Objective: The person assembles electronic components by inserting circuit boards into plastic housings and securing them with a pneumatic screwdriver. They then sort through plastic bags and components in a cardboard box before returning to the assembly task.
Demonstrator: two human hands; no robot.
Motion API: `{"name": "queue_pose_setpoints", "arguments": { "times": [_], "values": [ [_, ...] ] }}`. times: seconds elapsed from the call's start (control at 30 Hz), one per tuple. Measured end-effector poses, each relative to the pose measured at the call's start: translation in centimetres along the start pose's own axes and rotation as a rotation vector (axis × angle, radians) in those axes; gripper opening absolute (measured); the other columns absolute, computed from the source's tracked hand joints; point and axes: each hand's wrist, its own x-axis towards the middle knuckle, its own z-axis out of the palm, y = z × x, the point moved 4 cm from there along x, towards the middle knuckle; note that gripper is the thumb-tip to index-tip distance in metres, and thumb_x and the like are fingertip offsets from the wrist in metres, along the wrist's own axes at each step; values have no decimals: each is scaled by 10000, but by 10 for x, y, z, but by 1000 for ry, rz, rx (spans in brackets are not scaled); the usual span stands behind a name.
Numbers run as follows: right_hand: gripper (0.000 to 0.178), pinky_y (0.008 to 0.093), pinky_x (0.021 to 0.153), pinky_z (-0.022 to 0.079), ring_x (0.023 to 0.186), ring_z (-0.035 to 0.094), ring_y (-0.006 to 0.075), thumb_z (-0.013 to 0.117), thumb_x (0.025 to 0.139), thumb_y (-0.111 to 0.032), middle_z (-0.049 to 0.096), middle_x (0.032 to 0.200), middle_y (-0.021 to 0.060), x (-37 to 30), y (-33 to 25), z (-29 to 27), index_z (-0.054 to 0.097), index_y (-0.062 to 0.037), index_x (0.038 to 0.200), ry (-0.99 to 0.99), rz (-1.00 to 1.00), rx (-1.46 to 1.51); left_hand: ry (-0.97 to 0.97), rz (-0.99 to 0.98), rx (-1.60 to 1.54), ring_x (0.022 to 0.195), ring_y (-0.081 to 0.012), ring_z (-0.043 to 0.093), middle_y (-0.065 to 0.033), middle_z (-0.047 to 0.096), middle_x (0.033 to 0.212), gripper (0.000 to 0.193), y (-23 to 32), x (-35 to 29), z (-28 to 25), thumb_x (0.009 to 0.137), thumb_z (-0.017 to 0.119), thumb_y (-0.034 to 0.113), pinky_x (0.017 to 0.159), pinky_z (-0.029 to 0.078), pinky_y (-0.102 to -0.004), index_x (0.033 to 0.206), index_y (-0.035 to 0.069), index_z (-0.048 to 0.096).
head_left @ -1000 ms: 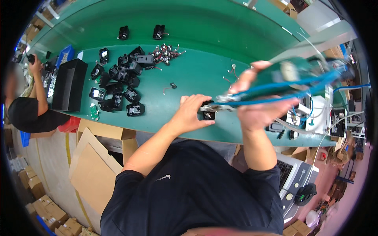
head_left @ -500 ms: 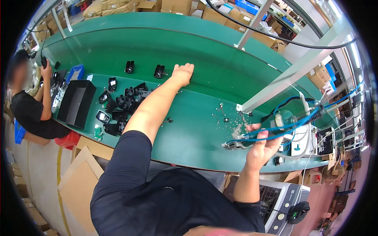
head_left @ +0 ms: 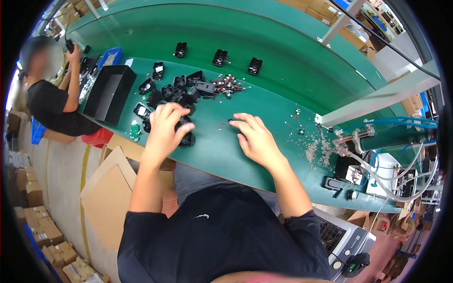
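My left hand hovers over the near edge of a cluster of black plastic housings, thumb and fingers apart; one housing lies partly beneath it. I cannot tell whether the hand touches it. My right hand is over the middle of the green bench, thumb away from the fingers. Its fingertips meet a small black part with thin wires lying on the bench. Beyond the hands, three black housings are spaced in a row at the back. A heap of small wired parts lies right of the cluster.
A black tray and a blue bin are at the left, near a co-worker. Right on the green bench are scattered tiny metal pieces, a metal tool with hoses and a slanted white post.
My left hand has come back from the rear of the bench, where a third housing now shows. My right hand has let go of the hosed tool and moved left to the small wired part.
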Motion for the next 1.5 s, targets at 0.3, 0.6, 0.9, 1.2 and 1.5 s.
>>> {"name": "queue_pose_setpoints", "arguments": {
  "times": [0.3, 0.6, 0.9, 1.2, 1.5],
  "values": [
    [201, 361, 785, 569, 900, 678, 281, 669, 849, 39, 652, 1024, 107, -6, 27, 46, 690, -27, 1038, -117, 200, -52, 13, -211, 55, 1150, -287, 500, -60, 537, 1222, 589, 5, -78, 21, 706, 862, 321, 963, 361, -456, 1242, 180, 664],
    [94, 269, 807, 588, 913, 678, 147, 720, 852, 90, 651, 1067, 94, -82, 33, 18, 697, 37, 927, 142, 640, 774, -59, -145, 86, 1139, -290, 508, -66, 539, 1210, 556, 4, -69, 46, 661, 879, 181, 950, 350, -460, 1175, 135, 671],
    [61, 323, 630, 527, 719, 659, 219, 720, 828, -24, 689, 804, 68, -111, 14, 0, 663, -46, 835, 187, 385, -97, -52, -103, -502, 1100, -305, 606, -146, 617, 1212, 467, 51, -73, 79, 676, 893, 35, 927, 481, -378, 930, 78, 504],
    [186, 352, 627, 513, 711, 633, 236, 753, 807, -31, 636, 763, 47, -118, 20, -8, 695, -61, 981, 118, 363, -39, -98, -654, -1866, 731, -132, 567, -79, 617, 984, 597, 54, -72, 79, 878, 759, 152, 594, 448, -271, 1395, 97, 464],
    [186, 387, 708, 542, 796, 642, 233, 777, 784, -30, 689, 1029, 46, -123, 20, -1, 768, -128, 941, 165, 171, -120, -129, -759, -2068, 812, -199, 607, -133, 516, 1376, 530, 42, -96, 67, 1023, 590, 403, 569, 476, -293, 1442, 122, 425]
  ]
}}
